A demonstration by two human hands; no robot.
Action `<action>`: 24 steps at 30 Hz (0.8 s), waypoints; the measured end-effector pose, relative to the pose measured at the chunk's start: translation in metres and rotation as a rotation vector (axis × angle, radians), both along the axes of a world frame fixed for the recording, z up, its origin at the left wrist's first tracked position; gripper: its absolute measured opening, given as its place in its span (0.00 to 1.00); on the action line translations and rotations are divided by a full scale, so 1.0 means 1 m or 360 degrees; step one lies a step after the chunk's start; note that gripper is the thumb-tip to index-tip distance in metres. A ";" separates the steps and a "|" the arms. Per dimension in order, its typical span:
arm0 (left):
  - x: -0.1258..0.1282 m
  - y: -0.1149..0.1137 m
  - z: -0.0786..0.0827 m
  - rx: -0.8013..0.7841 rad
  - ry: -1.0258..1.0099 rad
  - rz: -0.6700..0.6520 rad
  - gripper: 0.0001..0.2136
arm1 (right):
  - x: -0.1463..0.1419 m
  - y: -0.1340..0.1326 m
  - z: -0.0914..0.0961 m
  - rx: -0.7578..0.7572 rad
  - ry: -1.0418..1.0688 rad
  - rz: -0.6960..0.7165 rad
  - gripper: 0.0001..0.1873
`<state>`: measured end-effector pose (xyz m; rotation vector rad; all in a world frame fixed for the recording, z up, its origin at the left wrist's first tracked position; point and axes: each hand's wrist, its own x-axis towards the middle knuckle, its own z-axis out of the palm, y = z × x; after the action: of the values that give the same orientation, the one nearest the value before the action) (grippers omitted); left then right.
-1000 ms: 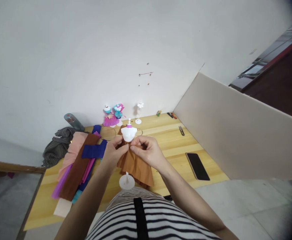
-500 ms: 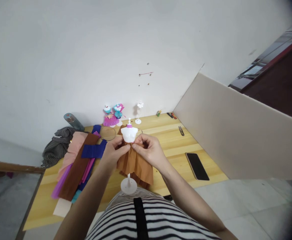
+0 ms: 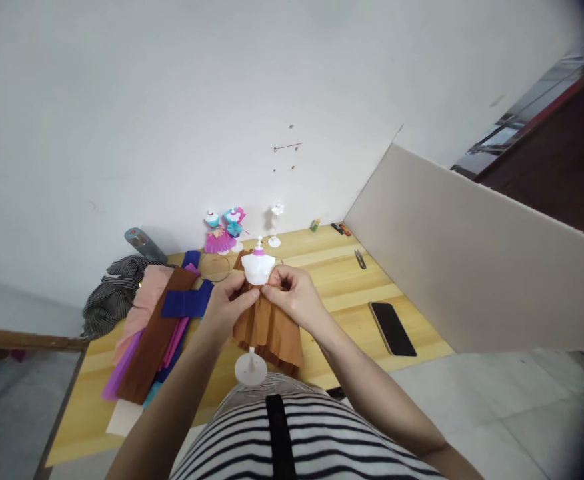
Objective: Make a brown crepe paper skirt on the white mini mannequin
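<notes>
You've got both hands busy up at the waist of the little white dress form (image 3: 259,269), which is in front of you, near the front edge of the bench (image 3: 345,293). Your left hand (image 3: 232,300) is pinching the tan-brown skirt (image 3: 268,330) between thumb and fingers just under the bust, and your right hand (image 3: 288,290) has the same sort of pinch on the other side, thumb tips pretty close together. The skirt hangs in loose pleats, with the form's round base (image 3: 251,369) poking out below, right by your striped shirt (image 3: 317,433). Can't tell if that base is actually touching anything.

Off to your left there's a heap of cloth: a dark brown strip (image 3: 149,340), a blue piece (image 3: 185,304) lying across it, peach fabric (image 3: 145,297), and a striped bundle (image 3: 112,293) next to a tilted-looking bottle (image 3: 147,245). Along the wall stand two dressed mini forms (image 3: 218,235) with pink and teal bits, plus a plain white one (image 3: 276,227). Over on your right you've got a phone (image 3: 393,329) and some small snips (image 3: 361,259), both near the pale side panel (image 3: 472,260).
</notes>
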<state>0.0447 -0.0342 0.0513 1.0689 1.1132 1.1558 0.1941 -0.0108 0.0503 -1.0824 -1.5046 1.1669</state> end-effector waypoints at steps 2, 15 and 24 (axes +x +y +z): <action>0.000 0.001 -0.001 -0.0029 -0.0041 -0.0063 0.12 | 0.000 0.001 -0.001 -0.0003 -0.0012 0.0018 0.14; -0.001 0.005 -0.005 -0.0229 -0.0350 -0.0043 0.12 | 0.009 -0.002 -0.002 -0.0062 0.0039 0.0226 0.09; 0.000 0.000 0.004 -0.0275 -0.0484 -0.0130 0.17 | 0.008 -0.006 0.002 -0.0048 0.0093 0.0206 0.09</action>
<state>0.0446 -0.0338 0.0551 0.7686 0.9032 1.0936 0.2020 -0.0172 0.0519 -0.9741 -1.5344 1.3032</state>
